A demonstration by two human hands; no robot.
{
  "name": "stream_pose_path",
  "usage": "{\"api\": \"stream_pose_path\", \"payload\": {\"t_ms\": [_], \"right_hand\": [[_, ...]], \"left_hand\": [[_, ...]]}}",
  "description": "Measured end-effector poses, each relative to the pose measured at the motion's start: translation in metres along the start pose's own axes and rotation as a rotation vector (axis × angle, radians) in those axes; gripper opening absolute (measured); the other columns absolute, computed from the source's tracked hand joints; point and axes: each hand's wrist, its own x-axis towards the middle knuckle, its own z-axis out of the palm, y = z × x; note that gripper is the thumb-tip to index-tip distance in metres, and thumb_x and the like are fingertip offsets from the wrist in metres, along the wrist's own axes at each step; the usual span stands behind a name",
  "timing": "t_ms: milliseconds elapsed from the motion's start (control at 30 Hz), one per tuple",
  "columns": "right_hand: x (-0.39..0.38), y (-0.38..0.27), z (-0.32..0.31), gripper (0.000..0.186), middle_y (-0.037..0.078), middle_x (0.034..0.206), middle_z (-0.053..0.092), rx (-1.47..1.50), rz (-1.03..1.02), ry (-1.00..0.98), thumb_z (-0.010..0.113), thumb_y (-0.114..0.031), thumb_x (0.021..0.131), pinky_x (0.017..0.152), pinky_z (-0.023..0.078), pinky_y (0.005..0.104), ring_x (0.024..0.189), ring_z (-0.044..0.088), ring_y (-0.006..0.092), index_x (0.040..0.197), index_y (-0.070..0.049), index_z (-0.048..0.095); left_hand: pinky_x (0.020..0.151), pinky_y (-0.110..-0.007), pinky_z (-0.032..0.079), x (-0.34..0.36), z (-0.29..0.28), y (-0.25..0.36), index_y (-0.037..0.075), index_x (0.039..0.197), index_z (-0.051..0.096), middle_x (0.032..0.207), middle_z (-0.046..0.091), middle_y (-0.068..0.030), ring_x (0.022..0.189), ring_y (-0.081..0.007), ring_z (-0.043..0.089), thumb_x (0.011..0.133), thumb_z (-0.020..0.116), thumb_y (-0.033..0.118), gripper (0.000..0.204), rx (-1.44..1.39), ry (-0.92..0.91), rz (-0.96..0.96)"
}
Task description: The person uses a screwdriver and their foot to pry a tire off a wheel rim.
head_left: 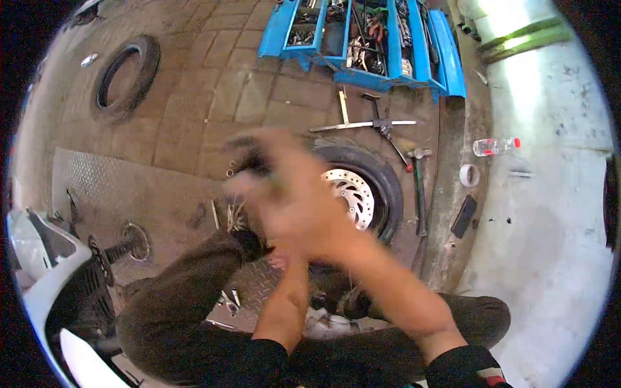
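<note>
Both my hands are smeared by motion in the middle of the head view. My right hand (297, 194) reaches up and left across the wheel. My left hand (279, 249) is lower, partly hidden behind the right, and the two overlap. A dark blurred shape (249, 155) lies by the right hand's fingers; I cannot make out what it is or whether it is held. Under and beside the right forearm lies a wheel with a black tyre (386, 187) and a silver drilled brake disc (363, 197), partly covered by my hands.
A blue toolbox (362, 79) full of tools stands open at the far side. Nearby are a metal bar tool (343, 107), a hammer (419, 187), a black phone (464, 216), a tape roll (469, 175) and a bottle (497, 147). A loose tyre (149, 64) lies far left; motorcycle bodywork (48, 284) is near left.
</note>
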Motion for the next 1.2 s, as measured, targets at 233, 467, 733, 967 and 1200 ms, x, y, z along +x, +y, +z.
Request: {"api": "stream_pose_path", "payload": {"t_ms": [233,467,733,967,1200], "right_hand": [[-0.138,0.096,-0.153,0.051,0.024,0.119,0.07,-0.461,0.72,0.217,0.067,-0.039,0.095,0.101,0.049,0.0401,0.112,0.067,0.0342,0.124,0.003,0.067],[-0.18,0.111,-0.105,0.052,0.025,0.112,0.071,-0.712,0.878,-0.395,0.066,-0.046,0.088,0.098,0.052,0.0459,0.107,0.067,0.0423,0.12,-0.005,0.07],[-0.196,0.125,-0.115,0.044,0.026,0.103,0.072,-0.58,0.745,-0.14,0.073,-0.042,0.088,0.092,0.053,0.0458,0.101,0.069,0.0413,0.113,-0.005,0.073],[-0.197,0.155,-0.108,0.041,0.026,0.104,0.071,-0.606,0.677,-0.047,0.07,-0.04,0.09,0.092,0.053,0.0462,0.101,0.069,0.0419,0.113,-0.006,0.073],[-0.192,0.17,-0.075,0.038,0.019,0.097,0.071,-0.635,0.561,0.056,0.079,-0.033,0.084,0.085,0.054,0.0439,0.093,0.068,0.0383,0.112,-0.008,0.074]], "left_hand": [[0.105,-0.06,0.04,0.004,0.007,-0.01,-0.002,0.142,0.05,0.141,0.058,-0.0204,0.133,-0.0395,0.051,0.095,0.046,0.056,0.075,-0.177,0.025,-0.063],[0.105,-0.061,0.039,0.021,-0.009,-0.015,-0.005,0.137,0.054,0.136,0.058,-0.0269,0.13,-0.0421,0.052,0.096,0.039,0.057,0.076,-0.191,-0.28,0.012],[0.107,-0.056,0.039,0.009,-0.056,0.057,0.0,0.136,0.057,0.135,0.058,-0.0284,0.131,-0.0454,0.05,0.1,0.033,0.055,0.07,-0.217,-0.538,0.23],[0.091,-0.058,0.049,-0.001,-0.082,0.062,-0.003,0.11,0.069,0.105,0.072,-0.024,0.101,-0.0459,0.067,0.104,0.032,0.041,0.058,-0.086,-0.342,0.703],[0.085,-0.056,0.051,-0.003,-0.09,0.059,-0.003,0.094,0.073,0.094,0.073,-0.0238,0.095,-0.0456,0.068,0.103,0.035,0.041,0.059,-0.115,-0.189,0.712]]}}
